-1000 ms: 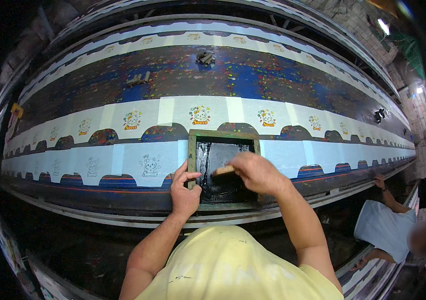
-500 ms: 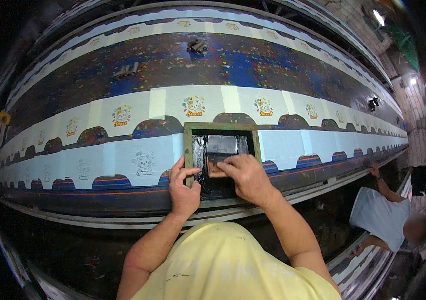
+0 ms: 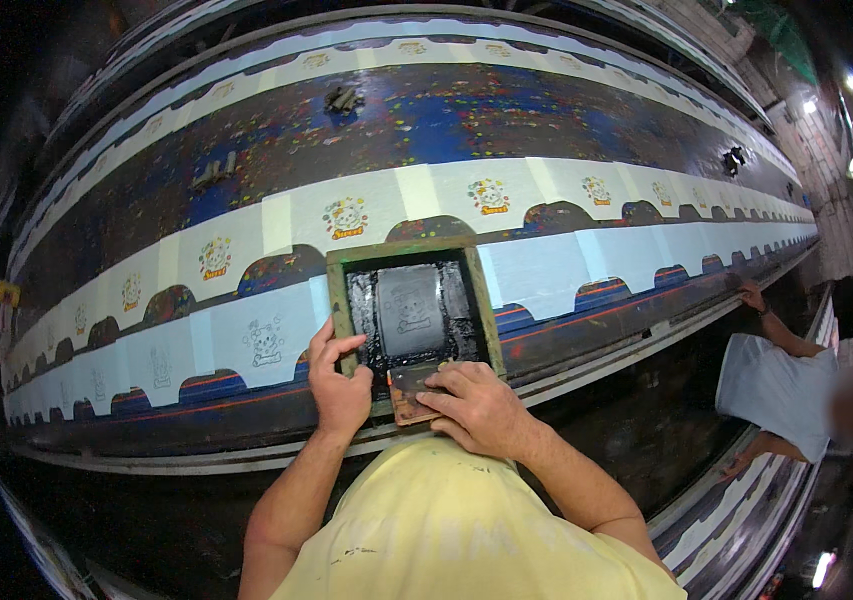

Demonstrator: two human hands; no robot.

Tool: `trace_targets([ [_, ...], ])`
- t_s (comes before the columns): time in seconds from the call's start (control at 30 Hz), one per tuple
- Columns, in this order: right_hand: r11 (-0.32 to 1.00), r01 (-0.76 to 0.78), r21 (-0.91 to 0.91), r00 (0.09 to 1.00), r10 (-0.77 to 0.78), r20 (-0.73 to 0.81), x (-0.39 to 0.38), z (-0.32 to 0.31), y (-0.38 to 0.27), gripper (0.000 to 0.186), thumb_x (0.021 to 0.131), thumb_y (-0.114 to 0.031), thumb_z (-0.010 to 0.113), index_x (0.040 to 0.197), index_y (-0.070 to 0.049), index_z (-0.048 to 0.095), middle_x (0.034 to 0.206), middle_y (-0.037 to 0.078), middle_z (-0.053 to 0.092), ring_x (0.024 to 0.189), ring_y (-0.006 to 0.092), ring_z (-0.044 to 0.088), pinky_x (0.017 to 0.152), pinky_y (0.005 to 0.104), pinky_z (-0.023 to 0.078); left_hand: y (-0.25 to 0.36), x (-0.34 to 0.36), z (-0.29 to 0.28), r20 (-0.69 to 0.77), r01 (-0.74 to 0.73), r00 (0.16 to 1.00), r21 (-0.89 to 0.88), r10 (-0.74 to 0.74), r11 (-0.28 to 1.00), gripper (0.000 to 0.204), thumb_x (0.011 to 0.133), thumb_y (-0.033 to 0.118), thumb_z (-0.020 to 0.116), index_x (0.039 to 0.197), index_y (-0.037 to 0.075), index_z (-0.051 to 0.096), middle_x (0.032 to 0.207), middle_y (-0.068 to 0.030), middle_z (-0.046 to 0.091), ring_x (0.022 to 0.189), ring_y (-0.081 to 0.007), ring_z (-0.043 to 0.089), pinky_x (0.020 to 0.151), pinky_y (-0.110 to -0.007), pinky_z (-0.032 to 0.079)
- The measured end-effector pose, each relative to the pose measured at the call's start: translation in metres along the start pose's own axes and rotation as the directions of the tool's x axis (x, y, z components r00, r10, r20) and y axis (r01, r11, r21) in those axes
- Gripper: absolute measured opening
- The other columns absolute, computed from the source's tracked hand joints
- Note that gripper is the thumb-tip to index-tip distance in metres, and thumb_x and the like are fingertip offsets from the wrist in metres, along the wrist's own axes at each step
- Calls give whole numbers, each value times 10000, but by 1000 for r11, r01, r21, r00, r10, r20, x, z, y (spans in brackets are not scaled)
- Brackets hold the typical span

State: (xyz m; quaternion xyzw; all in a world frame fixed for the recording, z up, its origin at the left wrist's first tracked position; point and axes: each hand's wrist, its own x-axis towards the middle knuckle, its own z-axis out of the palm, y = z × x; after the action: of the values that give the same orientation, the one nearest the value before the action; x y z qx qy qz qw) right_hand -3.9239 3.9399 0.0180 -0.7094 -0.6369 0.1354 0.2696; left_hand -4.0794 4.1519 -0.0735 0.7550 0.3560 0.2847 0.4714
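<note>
A green-edged wooden printing screen [image 3: 401,249] lies over the near row of pale blue cut pieces. Inside it, a grey mesh panel [image 3: 409,308] shows a faint cartoon animal outline, with wet black ink around it. My left hand [image 3: 339,392] is closed on the screen's left side, thumb over the rim. In my right hand [image 3: 483,408] is a squeegee [image 3: 411,393] with a brown wooden grip, tilted at the screen's near end. Left of the screen, a pale blue piece [image 3: 268,342] carries a black line print of the same animal.
Behind lies a row of pale yellow pieces with coloured prints [image 3: 344,217]. Farther back the paint-spotted table [image 3: 426,125] holds small clustered dark objects [image 3: 343,100]. A rail [image 3: 246,460] runs along the near edge. Another person [image 3: 776,390] stands at the right by the table.
My right hand has pulled the squeegee toward me, from mid-screen to its near end, uncovering the outline on the mesh. My left hand stays on the screen. The view has shifted and turned slightly.
</note>
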Motion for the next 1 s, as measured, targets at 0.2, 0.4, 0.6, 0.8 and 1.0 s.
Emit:
trace_targets([
  [0.2,947,-288,143,824,321,-468,-50,-13,45,483,897,-77,897,1362,-38,773,1467,204,693,1432,433,626,1199,563,505,24,-8,33,-73,-12,997,-38,10,999,383,786,-151,686,1090,50,803,1673,-284,567,1586,-432,534,1298,-491,415],
  [0.4,900,-310,307,762,428,-486,-117,-56,118,467,912,-54,874,1368,-35,777,1482,192,717,1427,403,644,1226,518,487,67,-16,132,-105,-154,983,-53,148,987,369,789,-135,691,1081,65,795,1655,-293,580,1569,-446,543,1307,-500,403],
  [0.6,927,-339,161,777,372,-508,-163,-102,176,484,867,-58,892,1338,-48,780,1458,180,720,1433,425,630,1222,547,489,102,-23,219,-91,-125,989,-129,113,984,388,773,-120,697,1091,71,811,1644,-279,606,1570,-427,546,1299,-487,413],
  [0.8,999,-20,26,965,26,-260,-163,-124,180,467,852,-122,915,1300,-67,795,1414,167,711,1402,434,643,1155,570,525,108,-26,243,-77,-9,997,-181,-5,983,428,771,-127,705,1135,66,819,1661,-292,588,1580,-420,550,1292,-468,427],
  [1.0,974,121,-192,983,-144,-111,-137,-130,181,419,883,-170,814,1277,-29,787,1311,162,717,1261,395,687,1062,538,553,103,-25,247,-71,29,996,-230,-47,973,419,767,-133,705,1124,55,820,1662,-294,590,1574,-411,562,1284,-454,442],
])
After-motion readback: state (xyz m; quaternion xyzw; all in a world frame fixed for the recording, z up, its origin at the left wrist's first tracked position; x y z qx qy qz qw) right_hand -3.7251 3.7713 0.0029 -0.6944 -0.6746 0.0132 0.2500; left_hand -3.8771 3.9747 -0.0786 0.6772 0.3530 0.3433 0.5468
